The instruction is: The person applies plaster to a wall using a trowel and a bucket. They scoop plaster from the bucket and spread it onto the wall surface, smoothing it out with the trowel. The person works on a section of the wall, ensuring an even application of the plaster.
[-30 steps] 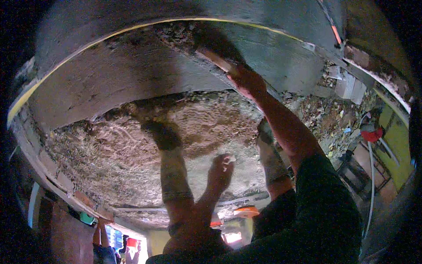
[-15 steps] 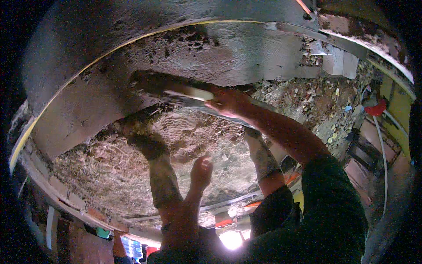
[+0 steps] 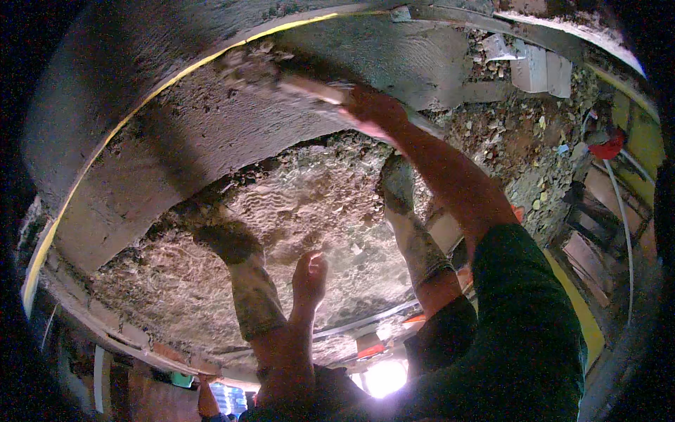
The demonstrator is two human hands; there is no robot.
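Note:
My right hand [image 3: 367,116] is wrapped round the pale handle of a long, flat plastering trowel [image 3: 309,88], smeared by motion. The trowel lies against a band of wet grey mortar [image 3: 239,133]. At its far left end a rough lump of mortar [image 3: 246,65] gathers, close below a yellow strip [image 3: 211,56] that curves along the band's far edge. My left hand [image 3: 309,273] hangs over the rubble between my legs, its fingers curled in with nothing seen in them.
Loose rubble and dirt [image 3: 302,190] cover the ground at my feet. Pale blocks [image 3: 538,70] stand at the far right, near a red object with a white pipe [image 3: 606,146]. Another person's arm [image 3: 207,397] shows at the lower left.
My right hand and the trowel have moved up and away from me, toward the yellow strip, baring smoothed mortar below. My left hand stays low between my legs.

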